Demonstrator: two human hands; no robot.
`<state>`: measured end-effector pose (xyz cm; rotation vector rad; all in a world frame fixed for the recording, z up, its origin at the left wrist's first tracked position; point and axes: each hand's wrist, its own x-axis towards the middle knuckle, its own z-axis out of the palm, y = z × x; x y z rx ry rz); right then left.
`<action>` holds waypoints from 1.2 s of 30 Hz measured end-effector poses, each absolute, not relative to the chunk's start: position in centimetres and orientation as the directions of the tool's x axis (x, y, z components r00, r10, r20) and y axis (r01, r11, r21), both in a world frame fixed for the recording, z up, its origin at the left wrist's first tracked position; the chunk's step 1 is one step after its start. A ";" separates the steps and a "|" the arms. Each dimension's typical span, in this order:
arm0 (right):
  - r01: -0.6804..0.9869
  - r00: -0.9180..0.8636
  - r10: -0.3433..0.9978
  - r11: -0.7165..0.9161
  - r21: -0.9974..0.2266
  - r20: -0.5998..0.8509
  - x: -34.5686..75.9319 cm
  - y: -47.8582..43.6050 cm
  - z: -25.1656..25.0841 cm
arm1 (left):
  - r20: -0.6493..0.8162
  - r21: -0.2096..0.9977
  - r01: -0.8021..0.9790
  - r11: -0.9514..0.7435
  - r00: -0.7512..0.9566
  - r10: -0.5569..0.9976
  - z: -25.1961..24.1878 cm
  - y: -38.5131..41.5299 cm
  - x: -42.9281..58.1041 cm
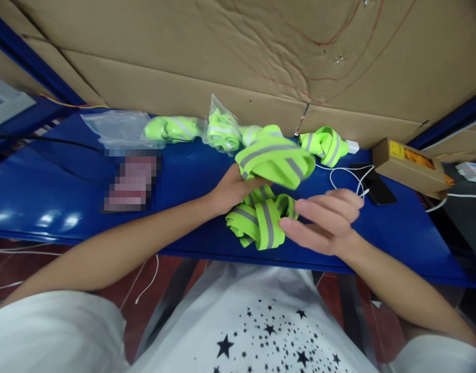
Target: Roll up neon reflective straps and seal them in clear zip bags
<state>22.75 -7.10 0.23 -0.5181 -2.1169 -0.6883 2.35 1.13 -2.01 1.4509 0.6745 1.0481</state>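
My left hand (234, 191) is closed around a neon-yellow reflective strap (275, 155) with grey stripes, bunched in loose folds above the desk. More of the same yellow-green webbing (261, 223) hangs or lies in loops just below that hand; whether it is one piece with the held part I cannot tell. Close to the right of these loops is my right hand (325, 217), slightly blurred, its thumb and fingers parted and bent. Its fingertips come up to the edge of the loops, and contact is unclear.
Along the back of the blue desk (183, 207) lie bagged yellow bundles (173, 128), a clear plastic bag (117, 129) and a loose strap bundle (325, 146). A white cable (350, 173), a black phone (376, 186) and a cardboard box (409, 166) sit right. A pixelated object (131, 184) lies left.
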 end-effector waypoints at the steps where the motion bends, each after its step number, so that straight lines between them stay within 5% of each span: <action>1: 0.534 -0.602 0.133 0.800 0.273 0.787 22.5 -7.2 0.3 | 0.204 0.976 -0.157 -0.153 0.397 0.895 -1.9 1.1 2.4; 5: 0.559 -0.706 0.451 0.828 0.039 0.545 20.9 -7.1 -0.5 | 0.237 0.958 -0.234 -0.168 0.306 0.922 -1.7 1.0 2.4; 8: 0.573 -0.742 0.543 0.818 -0.050 0.394 20.3 -6.7 -1.2 | 0.154 0.940 -0.337 -0.059 0.265 0.952 -1.3 1.4 2.5; 11: 0.563 -0.729 0.526 0.825 -0.052 0.438 20.5 -7.0 -0.9 | 0.041 0.922 -0.386 0.035 0.186 0.982 -0.6 2.7 2.1; 19: 0.487 -0.678 0.339 0.872 0.053 0.652 21.2 -7.7 0.0 | 0.033 0.869 -0.495 -0.020 0.018 0.999 0.7 6.1 0.0; 22: 0.528 -0.679 0.378 0.847 0.061 0.630 21.1 -7.1 -0.3 | 0.031 0.872 -0.489 0.004 0.064 0.997 0.6 5.7 0.2; 28: 0.568 -0.762 0.556 0.820 -0.070 0.331 20.9 -6.6 -1.2 | 0.084 0.898 -0.439 -0.022 0.122 0.989 0.3 6.0 0.1; 36: 0.601 -0.615 0.594 0.779 -0.180 0.519 23.0 -5.9 0.0 | 0.100 0.909 -0.396 -0.129 -0.095 0.990 -0.4 8.0 -0.4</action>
